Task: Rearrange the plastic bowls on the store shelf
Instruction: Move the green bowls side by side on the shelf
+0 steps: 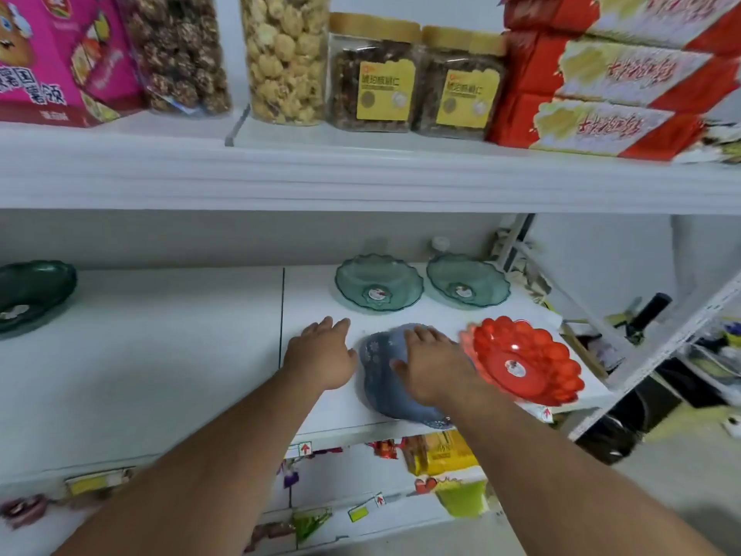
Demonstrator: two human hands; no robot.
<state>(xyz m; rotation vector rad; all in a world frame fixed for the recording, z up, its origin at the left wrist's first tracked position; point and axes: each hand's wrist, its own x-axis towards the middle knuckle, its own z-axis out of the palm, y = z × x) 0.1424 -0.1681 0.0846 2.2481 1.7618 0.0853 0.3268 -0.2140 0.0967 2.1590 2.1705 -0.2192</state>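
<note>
Hands reaching over bowls on white shelf

White shelf (160, 355) is carrying five bowls. Dark green bowl (28, 294) is sitting far left; two pale teal bowls (379, 282) (467, 284) are lying side by side at the back. Red bowl (525, 361) is tilting toward the camera at the right edge. Blue bowl (381, 379) is lying upside down at the front, directly under the right hand (431, 367), whose spread fingers are pressing its top without closing. Left hand (320, 359) is hovering flat, empty, just beside it.
</note>
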